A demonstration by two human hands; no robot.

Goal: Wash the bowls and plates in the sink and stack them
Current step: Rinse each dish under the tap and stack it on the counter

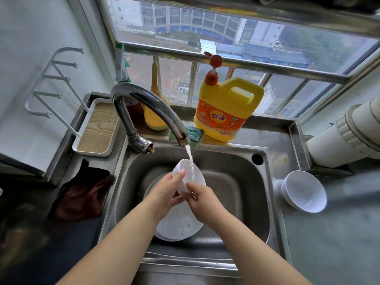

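Both hands on one white bowl (190,175): left hand (167,191) curls round its rim, right hand (200,197) grips the near side, tilting it under the tap stream (190,159) to rinse. Plates (178,223) wait below in the sink (246,182); washed bowls (304,191) stacked on tabletop, right, w/ room to drain.

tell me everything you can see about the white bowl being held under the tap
The bowl is small, plain white and glossy, maybe plastic or ceramic. It is held above the sink, tipped on its side with its foot up and to the left. The left hand grips it from the left, thumb on the foot; the right hand holds its lower right rim. Water from the tap runs over it. A plate lies below it.
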